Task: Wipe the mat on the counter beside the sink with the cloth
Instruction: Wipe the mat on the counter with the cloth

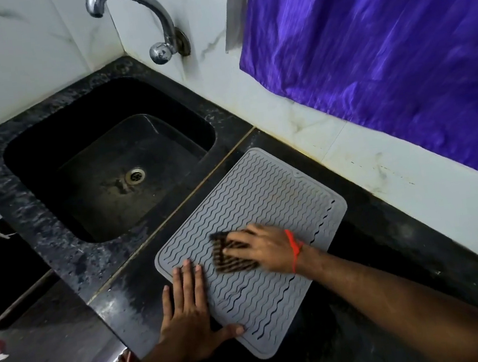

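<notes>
Mat: the grey mat (252, 203) lies flat on the counter (372, 240), about 4 o'clock from the sink (36, 162).
Left hand (188, 320): flat with fingers straight, pinning the mat's 8 o'clock edge, I'd guess so it won't slide.
Right hand (265, 249): flat fingers press the cloth (226, 261) mid-mat, not bunching it. Probably for more wiping contact.

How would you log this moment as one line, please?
step: wiping | right hand: presses cloth on mat | left hand: flat on mat's edge | place: counter beside sink
</notes>
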A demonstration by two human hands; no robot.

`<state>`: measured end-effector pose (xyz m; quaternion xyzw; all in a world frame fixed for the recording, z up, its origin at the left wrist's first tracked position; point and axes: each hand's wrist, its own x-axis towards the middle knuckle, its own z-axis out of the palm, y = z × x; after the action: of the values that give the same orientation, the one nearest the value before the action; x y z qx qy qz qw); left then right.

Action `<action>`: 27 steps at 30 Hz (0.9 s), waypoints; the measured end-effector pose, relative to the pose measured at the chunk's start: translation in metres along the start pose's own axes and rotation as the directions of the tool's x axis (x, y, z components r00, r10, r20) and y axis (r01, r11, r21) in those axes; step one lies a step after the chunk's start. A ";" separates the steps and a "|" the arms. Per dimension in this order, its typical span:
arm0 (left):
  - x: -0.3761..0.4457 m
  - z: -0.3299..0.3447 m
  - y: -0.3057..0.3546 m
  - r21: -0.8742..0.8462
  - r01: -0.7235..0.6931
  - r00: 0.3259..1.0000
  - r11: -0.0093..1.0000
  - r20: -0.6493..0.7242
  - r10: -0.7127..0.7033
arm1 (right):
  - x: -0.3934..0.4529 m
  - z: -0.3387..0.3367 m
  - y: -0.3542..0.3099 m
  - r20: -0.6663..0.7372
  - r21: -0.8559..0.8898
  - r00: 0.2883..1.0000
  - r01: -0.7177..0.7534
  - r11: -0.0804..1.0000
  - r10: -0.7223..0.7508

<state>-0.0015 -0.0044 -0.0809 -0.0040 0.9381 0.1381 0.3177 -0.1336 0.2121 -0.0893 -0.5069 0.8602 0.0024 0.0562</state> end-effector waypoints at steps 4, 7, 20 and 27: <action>0.000 -0.001 -0.002 0.002 -0.015 1.000 1.000 0.006 0.015 | -0.039 -0.007 0.107 -0.039 -0.110 0.930 -0.367 0.924 0.365; 0.001 -0.002 -0.002 0.002 -0.020 1.000 1.000 0.016 0.020 | -0.052 -0.019 0.161 -0.003 -0.062 0.795 -0.606 0.793 0.607; 0.010 -0.059 -0.040 0.001 -0.231 0.917 0.973 0.335 0.218 | 0.005 0.004 -0.131 -0.060 0.465 0.758 -0.554 0.690 0.649; 0.016 -0.057 -0.049 -0.005 -0.275 0.953 0.961 0.130 0.273 | -0.013 -0.029 -0.158 0.057 0.733 0.914 -0.312 0.604 0.402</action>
<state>-0.0442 -0.0655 -0.0597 0.1371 0.9078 0.1748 0.3557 0.0083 0.1450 -0.0510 -0.2590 0.8742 -0.3575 0.2022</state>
